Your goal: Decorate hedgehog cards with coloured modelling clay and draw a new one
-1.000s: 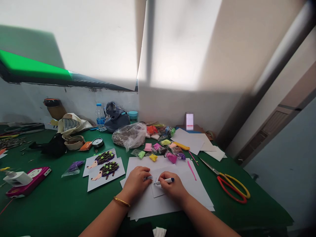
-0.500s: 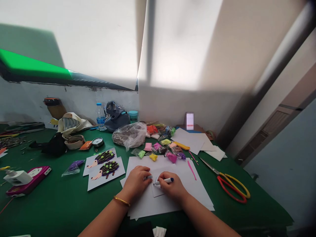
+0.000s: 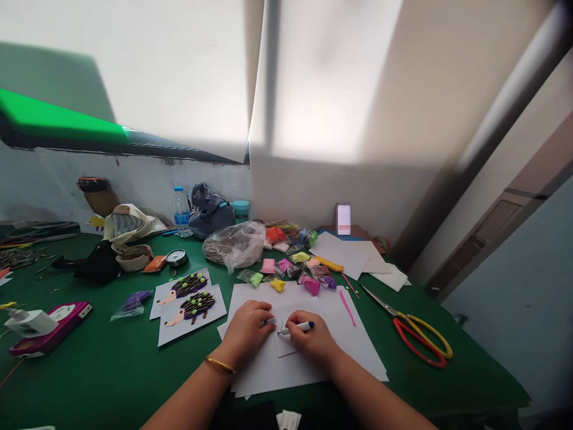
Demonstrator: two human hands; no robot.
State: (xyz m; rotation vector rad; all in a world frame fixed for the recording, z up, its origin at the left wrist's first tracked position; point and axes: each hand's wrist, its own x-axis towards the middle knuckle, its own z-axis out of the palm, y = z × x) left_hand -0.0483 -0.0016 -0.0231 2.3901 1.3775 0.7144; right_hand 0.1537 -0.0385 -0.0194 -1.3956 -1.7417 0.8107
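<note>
White rectangular paper card (image 3: 285, 347) lies on larger white sheets (image 3: 264, 381); the right hand (image 3: 308, 335) pinches a white, dark-ended marker (image 3: 302, 327) over it, the left hand (image 3: 249, 329) a small pale object (image 3: 268, 321), perhaps a cap. Light pressure and a braced card should keep strokes clean.

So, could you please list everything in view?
marker: 1, white, centre
small card: 1, white, under marker
large sheets: several, white, centre
hedgehog cards: 2, white, left
small packets: many, mixed, rear centre
strip: 1, pink, on sheets
scissors: 1, red and yellow, right
loose paper: several, white, rear right
plastic bag: 1, clear, rear centre
bottle: 1, clear, rear left
soft bag: 1, grey, beside bottle
device: 1, magenta, far left
dial: 1, white, left
clutter: uncounted, mixed, left
wall: 1, pale, rear
table: 1, green, beneath
left hand: 1, on sheets
right hand: 1, gripping marker
</note>
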